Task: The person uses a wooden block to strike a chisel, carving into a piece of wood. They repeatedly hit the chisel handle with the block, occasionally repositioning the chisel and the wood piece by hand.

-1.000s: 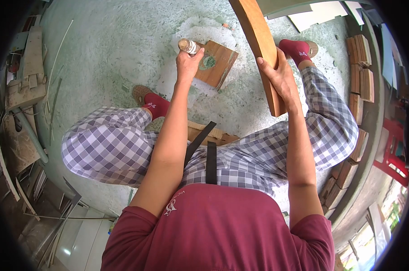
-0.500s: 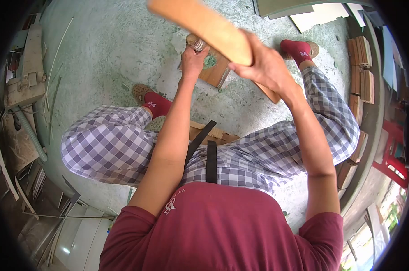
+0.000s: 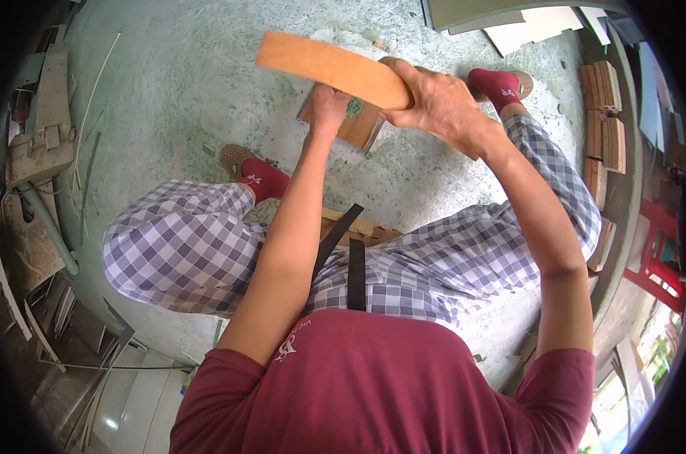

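Note:
My right hand [image 3: 443,106] is closed around a long, slightly curved piece of wood [image 3: 324,64], its broad end pointing up and left. A narrow end of the wood shows below the wrist. Under the wood, my left hand [image 3: 329,106] is closed on an upright wooden-handled tool, which looks like a chisel. The tool is now hidden; the earlier view shows its round top and pale band. Beside the left hand, a brown board [image 3: 356,133] lies on the floor, with an opening through which green floor shows.
My socked feet in sandals [image 3: 256,180] flank the board. Stacked wooden blocks [image 3: 604,144] line the right side, near a red chair [image 3: 661,261]. Thin strips, scraps and a dusty machine [image 3: 40,155] stand left. Pale sheets [image 3: 532,30] lie at the top right.
The curved wood has swung down and levelled, its far end now lower in view and covering the tool's top. My right hand turned with it; my left hand stayed nearly in place.

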`<state>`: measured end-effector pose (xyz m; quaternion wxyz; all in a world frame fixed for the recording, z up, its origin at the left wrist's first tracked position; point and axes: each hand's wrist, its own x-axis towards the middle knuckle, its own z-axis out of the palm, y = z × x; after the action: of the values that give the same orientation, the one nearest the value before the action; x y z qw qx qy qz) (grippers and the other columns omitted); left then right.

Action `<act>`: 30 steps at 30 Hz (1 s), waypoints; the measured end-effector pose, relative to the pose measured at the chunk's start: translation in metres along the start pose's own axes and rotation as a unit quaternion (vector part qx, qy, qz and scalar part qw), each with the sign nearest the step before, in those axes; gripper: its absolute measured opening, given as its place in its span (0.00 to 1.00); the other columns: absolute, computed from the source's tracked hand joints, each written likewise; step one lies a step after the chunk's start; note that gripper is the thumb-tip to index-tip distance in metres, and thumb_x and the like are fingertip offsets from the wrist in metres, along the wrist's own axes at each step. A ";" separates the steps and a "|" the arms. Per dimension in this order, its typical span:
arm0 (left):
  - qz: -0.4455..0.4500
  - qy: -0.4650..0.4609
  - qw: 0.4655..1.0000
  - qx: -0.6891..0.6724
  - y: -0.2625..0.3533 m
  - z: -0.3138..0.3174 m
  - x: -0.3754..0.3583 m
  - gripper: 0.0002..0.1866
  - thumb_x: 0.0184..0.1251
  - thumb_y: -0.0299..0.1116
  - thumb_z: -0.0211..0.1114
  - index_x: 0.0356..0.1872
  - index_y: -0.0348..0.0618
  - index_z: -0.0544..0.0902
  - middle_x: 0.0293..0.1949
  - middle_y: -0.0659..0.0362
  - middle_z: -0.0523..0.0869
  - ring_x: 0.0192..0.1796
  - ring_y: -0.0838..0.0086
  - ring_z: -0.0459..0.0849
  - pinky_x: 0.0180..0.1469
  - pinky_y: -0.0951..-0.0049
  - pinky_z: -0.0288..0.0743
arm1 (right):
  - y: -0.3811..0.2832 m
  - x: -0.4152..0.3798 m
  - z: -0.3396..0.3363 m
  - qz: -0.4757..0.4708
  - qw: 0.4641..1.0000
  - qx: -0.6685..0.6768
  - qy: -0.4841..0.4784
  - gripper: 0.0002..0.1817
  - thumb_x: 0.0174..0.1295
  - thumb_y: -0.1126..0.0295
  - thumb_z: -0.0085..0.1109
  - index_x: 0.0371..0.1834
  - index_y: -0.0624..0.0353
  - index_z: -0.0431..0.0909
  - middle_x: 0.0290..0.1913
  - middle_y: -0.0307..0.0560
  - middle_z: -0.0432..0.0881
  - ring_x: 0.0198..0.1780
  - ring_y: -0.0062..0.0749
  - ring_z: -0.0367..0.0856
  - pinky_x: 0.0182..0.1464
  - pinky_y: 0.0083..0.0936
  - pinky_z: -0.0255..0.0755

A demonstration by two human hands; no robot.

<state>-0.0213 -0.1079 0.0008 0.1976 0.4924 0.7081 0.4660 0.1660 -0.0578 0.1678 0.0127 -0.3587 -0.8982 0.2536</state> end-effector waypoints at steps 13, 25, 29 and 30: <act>-0.073 -0.005 0.990 -0.119 0.003 0.000 0.004 0.19 0.52 0.34 0.72 0.41 0.32 0.77 0.38 0.46 0.85 0.42 0.55 0.85 0.44 0.62 0.76 | -0.009 0.022 -0.018 -0.017 1.000 -0.003 0.014 0.42 0.50 0.41 0.62 0.64 0.52 0.64 0.30 0.57 0.84 0.34 0.42 0.86 0.46 0.36 0.83; -0.074 -0.038 0.996 -0.044 -0.016 0.000 0.013 0.22 0.52 0.35 0.71 0.46 0.34 0.76 0.41 0.44 0.85 0.45 0.52 0.84 0.44 0.61 0.77 | -0.038 0.021 -0.034 -0.024 0.995 0.077 0.053 0.42 0.50 0.41 0.61 0.64 0.54 0.65 0.31 0.58 0.84 0.35 0.49 0.85 0.44 0.39 0.81; -0.052 0.021 0.996 -0.067 -0.001 0.000 0.007 0.22 0.50 0.35 0.72 0.45 0.35 0.77 0.40 0.44 0.85 0.46 0.52 0.84 0.45 0.61 0.76 | -0.015 0.027 0.004 -0.012 1.000 0.005 -0.002 0.43 0.49 0.40 0.62 0.65 0.55 0.65 0.31 0.58 0.84 0.36 0.47 0.86 0.44 0.38 0.82; -0.045 0.023 0.996 -0.067 0.004 -0.003 0.011 0.22 0.50 0.35 0.72 0.45 0.35 0.77 0.40 0.44 0.85 0.46 0.52 0.84 0.45 0.61 0.76 | -0.011 0.032 0.003 -0.014 1.000 0.002 0.005 0.43 0.49 0.40 0.62 0.65 0.55 0.65 0.31 0.58 0.84 0.36 0.47 0.86 0.44 0.38 0.82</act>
<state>-0.0266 -0.0998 0.0075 0.2343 0.4344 0.7014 0.5143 0.1350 -0.0450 0.1654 0.0216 -0.3471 -0.9026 0.2537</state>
